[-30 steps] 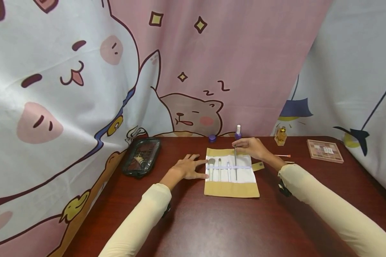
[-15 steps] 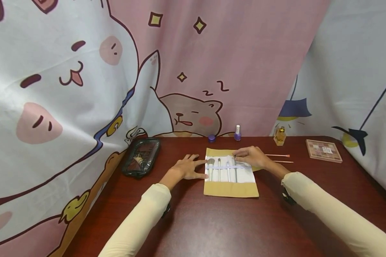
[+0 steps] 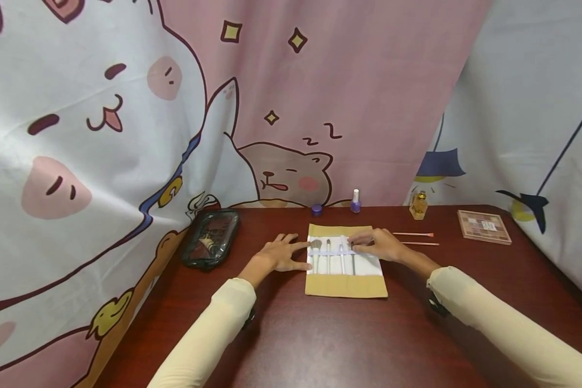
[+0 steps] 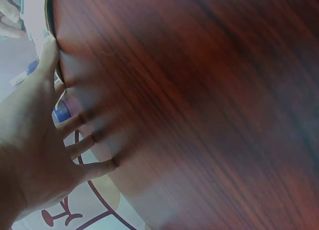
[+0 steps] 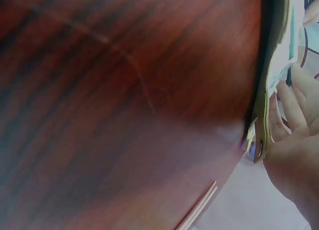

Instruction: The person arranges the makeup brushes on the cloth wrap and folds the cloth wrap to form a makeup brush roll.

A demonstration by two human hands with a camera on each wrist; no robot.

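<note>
A yellow and white fabric brush roll [image 3: 346, 286] lies unfolded on the table. Three pale makeup brushes, among them a fluffy-headed brush [image 3: 316, 260], sit side by side behind its lilac band. My right hand [image 3: 384, 246] pinches the upper end of a slim dark makeup brush [image 3: 353, 265], whose lower end reaches the roll's bottom pocket; its tip is hidden under the fingers. At the roll's left edge my left hand [image 3: 280, 255] rests with fingers spread, thumb and forefinger on the white cloth. The left wrist view shows its thumb [image 4: 49, 53] against the roll's edge.
Right of the roll lie two thin pink brushes [image 3: 419, 243]. Farther right are a gold perfume bottle [image 3: 418, 206] and a makeup palette [image 3: 484, 227]. Purple nail polish [image 3: 355, 202] and a small purple jar [image 3: 317, 210] stand behind. A black clear pouch [image 3: 210, 240] lies left.
My right hand has come down toward me, sliding the slim dark brush lower behind the band and into the pocket. The left hand stays in place.
</note>
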